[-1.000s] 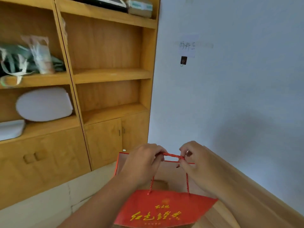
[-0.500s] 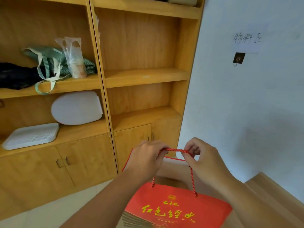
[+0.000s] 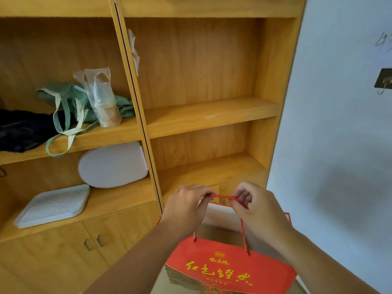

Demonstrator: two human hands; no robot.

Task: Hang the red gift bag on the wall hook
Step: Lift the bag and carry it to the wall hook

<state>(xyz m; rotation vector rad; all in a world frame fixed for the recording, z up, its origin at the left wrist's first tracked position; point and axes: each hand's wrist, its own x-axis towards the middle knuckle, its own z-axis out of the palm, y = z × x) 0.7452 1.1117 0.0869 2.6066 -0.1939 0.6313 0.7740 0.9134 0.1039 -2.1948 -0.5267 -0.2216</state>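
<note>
hook [image 3: 384, 81] nearer right edge than before

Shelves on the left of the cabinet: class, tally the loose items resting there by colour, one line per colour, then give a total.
White: 2, the oval lid and the ribbed tray
Green striped: 1, the cloth bag
Clear: 1, the plastic bag
Black: 1, the dark bundle
Total: 5

Red gift bag [image 3: 229, 270] with yellow lettering, suspended upright by its twisted red cord handle [image 3: 220, 196]; wall hook [image 3: 383, 81] bare, high to the right.
</note>
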